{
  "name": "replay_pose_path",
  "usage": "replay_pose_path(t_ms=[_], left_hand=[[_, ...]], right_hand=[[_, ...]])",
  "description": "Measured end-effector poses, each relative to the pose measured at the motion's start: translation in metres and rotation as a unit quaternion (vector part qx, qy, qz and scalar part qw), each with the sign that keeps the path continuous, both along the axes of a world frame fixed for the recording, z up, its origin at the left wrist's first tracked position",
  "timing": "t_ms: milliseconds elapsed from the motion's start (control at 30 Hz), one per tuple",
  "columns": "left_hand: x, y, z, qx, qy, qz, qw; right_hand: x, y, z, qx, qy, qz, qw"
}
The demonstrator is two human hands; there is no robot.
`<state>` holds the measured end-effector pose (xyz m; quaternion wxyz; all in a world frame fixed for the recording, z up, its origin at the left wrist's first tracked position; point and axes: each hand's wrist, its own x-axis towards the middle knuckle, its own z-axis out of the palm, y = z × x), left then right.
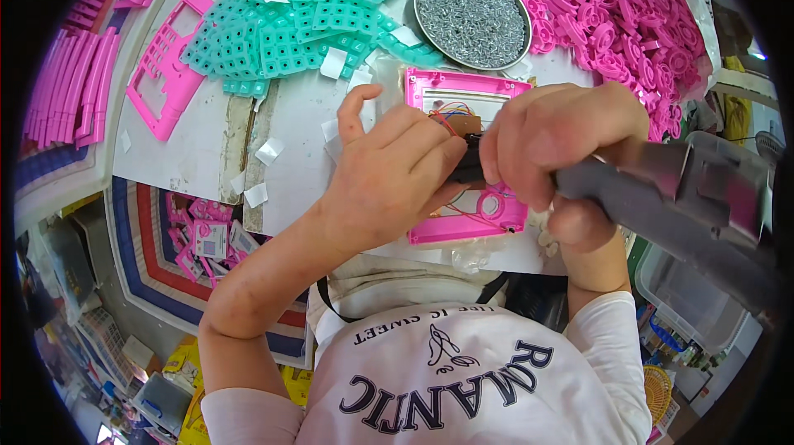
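Observation:
A pink plastic housing [463,234], shaped like a rectangular frame, lies before me with thin coloured wires and a small brown board [466,124] inside. My left hand [380,168] reaches over its left side, thumb and forefinger closed about a black part [470,165]; the little finger sticks up. My right hand [558,139] is wrapped round a long dark grey power tool [653,193], whose body runs off to the lower right. Motion blurs this hand and the tool. The fingers hide the tool's tip and where it meets the work. A pink ring [494,207] shows inside the housing.
Behind the housing stands a round dish [471,19] of small metal screws. Green button pads [314,23] are heaped at the back left, beside another pink housing [165,64]. Pink parts [612,23] pile up at the back right. White scraps [270,150] lie about.

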<state>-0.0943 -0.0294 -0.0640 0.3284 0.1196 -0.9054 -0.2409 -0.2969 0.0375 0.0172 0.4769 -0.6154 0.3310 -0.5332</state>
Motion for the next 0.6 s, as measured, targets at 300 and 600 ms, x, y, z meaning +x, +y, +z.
replay_pose_path(t_ms=[300,600], left_hand=[[-0.002,-0.011,-0.005,-0.028,-0.027,-0.023,0.999],[0.0,-0.005,-0.007,0.146,0.023,0.007,0.989]], right_hand=[[-0.02,0.051,-0.024,-0.021,0.495,-0.166,0.853],[-0.026,0.042,-0.037,-0.08,0.378,-0.207,0.899]])
